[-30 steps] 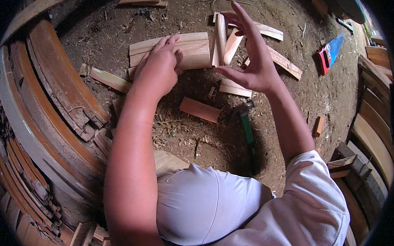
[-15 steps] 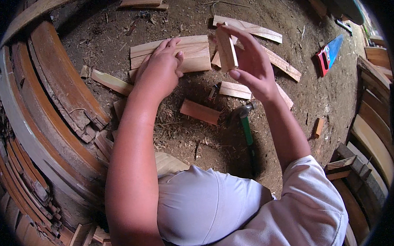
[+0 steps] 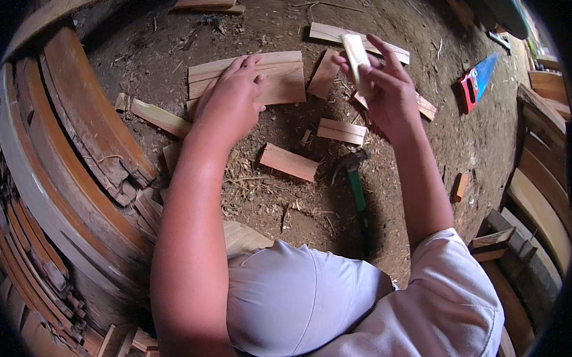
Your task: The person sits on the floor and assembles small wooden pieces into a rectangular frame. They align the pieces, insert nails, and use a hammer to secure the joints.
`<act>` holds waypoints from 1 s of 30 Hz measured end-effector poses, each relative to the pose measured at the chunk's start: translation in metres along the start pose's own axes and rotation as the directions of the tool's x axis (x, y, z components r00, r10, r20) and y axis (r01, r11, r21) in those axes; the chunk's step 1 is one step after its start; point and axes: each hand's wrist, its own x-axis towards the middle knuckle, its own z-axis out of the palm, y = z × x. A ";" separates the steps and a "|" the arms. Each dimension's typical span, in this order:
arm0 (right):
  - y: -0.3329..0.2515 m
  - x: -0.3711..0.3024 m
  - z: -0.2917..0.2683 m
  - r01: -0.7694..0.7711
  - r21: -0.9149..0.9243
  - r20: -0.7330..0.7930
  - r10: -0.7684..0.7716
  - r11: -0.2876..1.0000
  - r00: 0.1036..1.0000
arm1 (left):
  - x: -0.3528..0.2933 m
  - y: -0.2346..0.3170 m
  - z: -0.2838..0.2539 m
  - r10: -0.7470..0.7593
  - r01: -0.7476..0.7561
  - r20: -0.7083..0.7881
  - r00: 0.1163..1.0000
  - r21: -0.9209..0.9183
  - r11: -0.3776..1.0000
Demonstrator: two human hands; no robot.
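My left hand (image 3: 233, 104) rests with its fingers stretched over a flat panel of pale wooden boards (image 3: 283, 78) on the dirt floor. To its right, my right hand (image 3: 391, 92) grips a short wooden strip (image 3: 356, 53), held tilted above the ground between thumb and fingers. Just beside the panel's right end lies a short wood piece (image 3: 323, 75). A longer pale slat (image 3: 328, 34) lies behind my right hand, and another slat (image 3: 426, 107) is partly covered by it. Nearer to me are two short pieces, one pale (image 3: 341, 131) and one reddish (image 3: 289, 162).
A claw hammer with a green handle (image 3: 357, 189) lies near my knee. A red-handled saw (image 3: 478, 84) is at the right. Stacked planks (image 3: 85, 104) line the left side, and more timber (image 3: 542, 193) stands along the right. Wood shavings litter the dirt.
My right hand has turned and shifted slightly right, tilting the wooden strip away from the panel's end. The short piece beside the panel shows more fully. My left hand stays in place.
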 end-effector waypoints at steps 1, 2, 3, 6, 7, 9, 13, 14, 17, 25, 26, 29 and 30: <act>-0.003 0.004 -0.014 0.020 -0.019 -0.010 -0.021 1.000 1.000 | 0.001 0.004 -0.001 0.010 -0.010 0.004 1.000 0.008 1.000; -0.003 0.012 -0.023 0.067 -0.045 -0.031 -0.068 0.997 0.997 | 0.001 0.008 -0.005 0.016 -0.016 0.005 1.000 0.019 1.000; -0.001 0.021 -0.032 0.111 -0.070 -0.050 -0.115 0.991 0.992 | 0.001 0.007 -0.003 0.025 -0.024 -0.020 0.999 0.031 0.999; 0.004 0.044 -0.040 0.248 -0.181 0.050 -0.243 0.952 0.969 | -0.005 0.000 0.004 -0.019 0.018 -0.087 0.996 -0.018 1.000; -0.003 0.045 -0.038 0.221 -0.283 0.090 -0.203 0.933 0.975 | -0.006 0.002 0.010 -0.082 0.073 -0.103 0.991 -0.090 0.993; -0.009 0.043 -0.012 0.188 -0.409 -0.026 -0.217 0.893 0.976 | -0.008 -0.003 0.013 -0.172 0.147 -0.165 0.971 -0.156 0.977; -0.004 0.060 0.031 0.238 -0.313 0.083 -0.223 0.919 0.971 | 0.020 0.018 -0.001 -0.249 0.246 0.115 0.962 0.043 0.968; 0.006 0.061 0.069 0.214 -0.342 0.179 -0.160 0.915 0.971 | 0.017 0.003 0.014 -0.188 0.176 0.060 0.980 0.160 0.971; 0.021 0.051 0.169 0.302 -0.513 0.474 -0.029 0.804 0.880 | 0.017 -0.013 0.051 -0.165 0.185 -0.159 0.973 0.121 0.975; 0.107 0.094 0.385 0.919 -0.305 0.934 -0.110 0.248 0.340 | 0.003 0.016 0.000 -0.292 0.282 0.019 0.956 -0.326 0.902; 0.127 0.111 0.401 0.961 -0.228 0.941 -0.219 0.156 0.259 | 0.001 0.014 0.003 -0.291 0.279 0.003 0.957 -0.289 0.916; 0.145 0.140 0.407 0.942 -0.283 0.936 -0.160 0.180 0.312 | 0.009 0.018 0.011 -0.259 0.239 -0.066 0.964 -0.213 0.947; 0.147 0.140 0.407 0.954 -0.265 0.946 -0.153 0.142 0.286 | 0.013 0.019 0.011 -0.261 0.240 -0.080 0.962 -0.201 0.950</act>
